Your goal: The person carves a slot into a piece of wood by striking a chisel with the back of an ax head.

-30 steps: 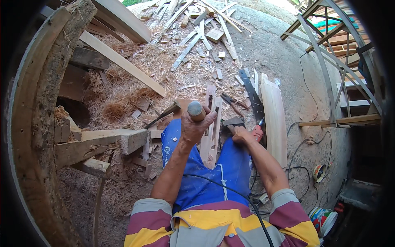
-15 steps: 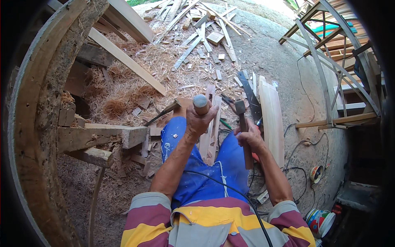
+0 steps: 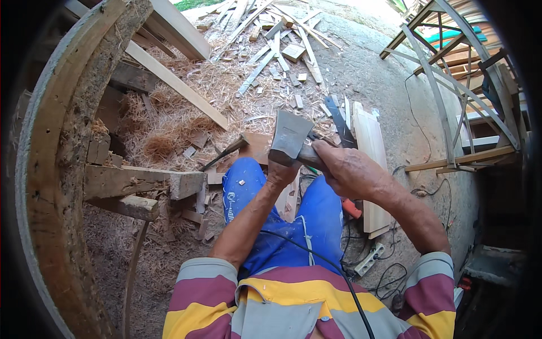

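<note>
In my right hand [image 3: 354, 172] a hatchet [image 3: 291, 134] is gripped by its handle, its broad grey head raised in front of my left hand [image 3: 281, 174]. That left hand is closed; half a second ago it held a chisel by its thick round-ended handle, which the hatchet head now hides. Below both hands a pale notched piece of wood [image 3: 289, 203] lies between my knees. Where the chisel's tip rests cannot be seen.
A handsaw [image 3: 340, 123] and pale boards [image 3: 371, 164] lie to the right, near an orange-red tool part [image 3: 351, 208] and a power strip [image 3: 370, 259]. A heavy beam [image 3: 186, 185] juts in from the left. Offcuts [image 3: 293, 52] and shavings litter the floor ahead. A cable [image 3: 305, 251] crosses my lap.
My right hand has swung the hatchet up and left, from beside my right thigh to over my left hand. Its head now covers the chisel's handle. My left hand sits slightly lower and further right.
</note>
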Motion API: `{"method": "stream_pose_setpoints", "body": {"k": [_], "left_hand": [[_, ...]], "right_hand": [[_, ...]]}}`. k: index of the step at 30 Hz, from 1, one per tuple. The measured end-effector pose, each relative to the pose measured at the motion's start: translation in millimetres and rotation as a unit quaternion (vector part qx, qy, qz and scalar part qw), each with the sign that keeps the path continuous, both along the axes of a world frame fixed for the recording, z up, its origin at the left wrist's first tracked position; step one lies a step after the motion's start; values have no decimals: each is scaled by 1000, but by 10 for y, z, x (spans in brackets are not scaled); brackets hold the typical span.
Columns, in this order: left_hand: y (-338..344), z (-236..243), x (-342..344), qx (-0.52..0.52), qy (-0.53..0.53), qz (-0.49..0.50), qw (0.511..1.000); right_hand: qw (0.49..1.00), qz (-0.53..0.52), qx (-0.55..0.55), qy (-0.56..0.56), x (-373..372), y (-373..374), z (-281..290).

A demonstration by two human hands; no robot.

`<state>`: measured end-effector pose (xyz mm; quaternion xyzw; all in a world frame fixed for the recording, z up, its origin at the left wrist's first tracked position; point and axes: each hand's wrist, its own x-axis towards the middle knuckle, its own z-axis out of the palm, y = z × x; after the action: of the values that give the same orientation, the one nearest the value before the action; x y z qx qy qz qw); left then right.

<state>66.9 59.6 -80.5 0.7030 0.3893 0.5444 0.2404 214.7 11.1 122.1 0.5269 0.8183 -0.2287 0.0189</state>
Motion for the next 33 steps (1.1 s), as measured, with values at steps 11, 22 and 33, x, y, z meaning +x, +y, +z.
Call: {"method": "stream_pose_setpoints", "body": {"k": [11, 22, 33], "left_hand": [[-117, 59, 23, -72, 43, -50, 995], [89, 119, -225, -202, -27, -247, 947], [78, 41, -328, -267, -279, -119, 914]], "right_hand": [[989, -89, 105, 54, -44, -294, 160], [995, -80, 59, 1, -82, -364, -21], [896, -312, -28, 315, 167, -581, -319]]}}
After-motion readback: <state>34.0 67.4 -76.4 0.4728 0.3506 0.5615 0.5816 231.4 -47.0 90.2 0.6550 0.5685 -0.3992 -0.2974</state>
